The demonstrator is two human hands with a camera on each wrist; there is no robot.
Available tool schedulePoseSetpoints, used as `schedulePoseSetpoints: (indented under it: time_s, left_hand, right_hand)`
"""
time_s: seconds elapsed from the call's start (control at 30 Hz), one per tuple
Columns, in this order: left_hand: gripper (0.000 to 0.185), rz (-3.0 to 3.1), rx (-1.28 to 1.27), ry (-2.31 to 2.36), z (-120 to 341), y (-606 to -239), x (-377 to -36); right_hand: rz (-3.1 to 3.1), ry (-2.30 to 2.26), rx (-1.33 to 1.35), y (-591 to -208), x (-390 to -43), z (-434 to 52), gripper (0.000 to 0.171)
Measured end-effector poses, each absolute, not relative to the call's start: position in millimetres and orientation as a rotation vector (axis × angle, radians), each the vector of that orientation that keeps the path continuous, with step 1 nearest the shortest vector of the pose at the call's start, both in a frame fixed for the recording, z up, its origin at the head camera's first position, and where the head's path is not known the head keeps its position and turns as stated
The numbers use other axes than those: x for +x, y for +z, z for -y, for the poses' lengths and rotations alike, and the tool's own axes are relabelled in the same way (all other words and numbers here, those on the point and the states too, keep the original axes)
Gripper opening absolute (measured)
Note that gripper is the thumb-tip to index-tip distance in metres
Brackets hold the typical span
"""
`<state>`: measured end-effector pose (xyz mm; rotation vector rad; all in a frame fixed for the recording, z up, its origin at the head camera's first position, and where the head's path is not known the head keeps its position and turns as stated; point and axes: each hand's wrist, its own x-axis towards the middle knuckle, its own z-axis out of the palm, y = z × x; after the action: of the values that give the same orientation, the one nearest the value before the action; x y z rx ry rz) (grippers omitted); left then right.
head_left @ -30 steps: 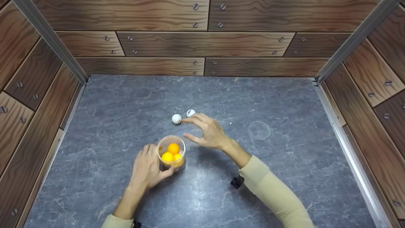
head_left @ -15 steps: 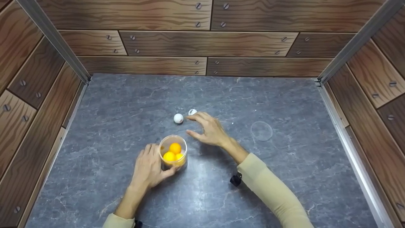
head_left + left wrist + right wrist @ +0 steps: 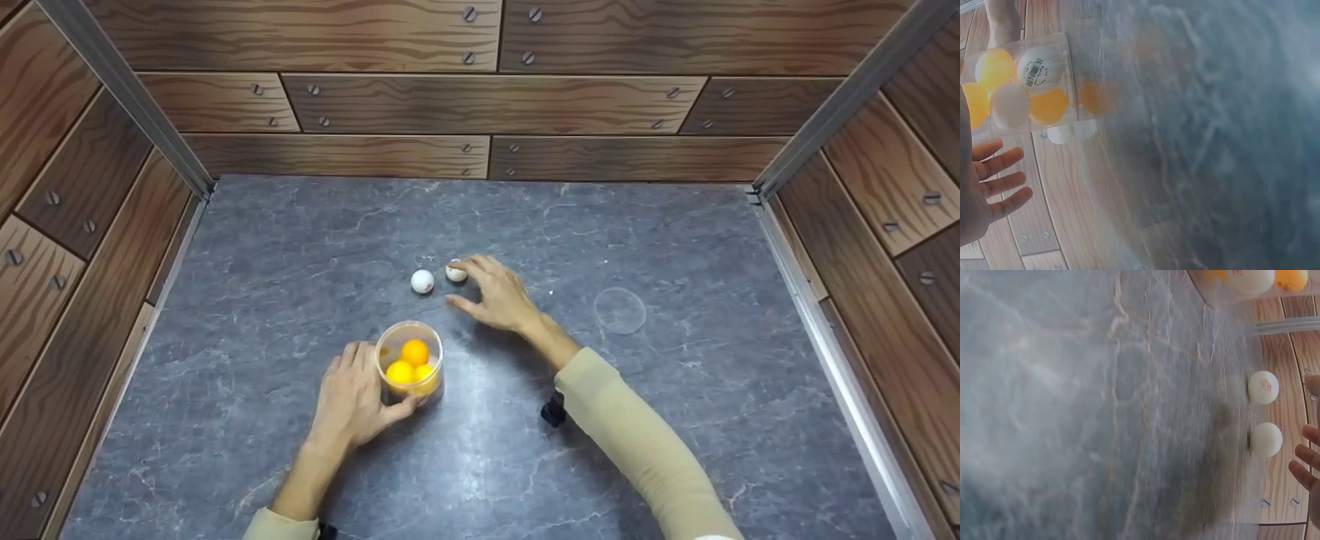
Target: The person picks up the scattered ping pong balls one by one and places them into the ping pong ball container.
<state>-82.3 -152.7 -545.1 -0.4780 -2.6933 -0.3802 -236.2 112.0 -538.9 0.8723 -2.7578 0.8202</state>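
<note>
I counted two hands: a left hand and a right hand. There was one clear jar on the tabletop. From the head view I made out three orange balls at the jar's mouth; through its wall on the left wrist view I saw three orange balls and two white ones, though more may have been hidden behind them. Two white balls lay loose on the tabletop, one beside the other. I counted one clear round lid. There were two beige sleeves.
</note>
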Motion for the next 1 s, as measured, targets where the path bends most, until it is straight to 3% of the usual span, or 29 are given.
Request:
schedulePoseSetpoints:
  time_s: [1.0]
  left_hand:
    - [0.096,2.695,-0.479,-0.381,152.9,-544.6,-81.1]
  right_hand:
    - [3.039,0.786,0.704,-544.8,-274.6,-106.4,0.062]
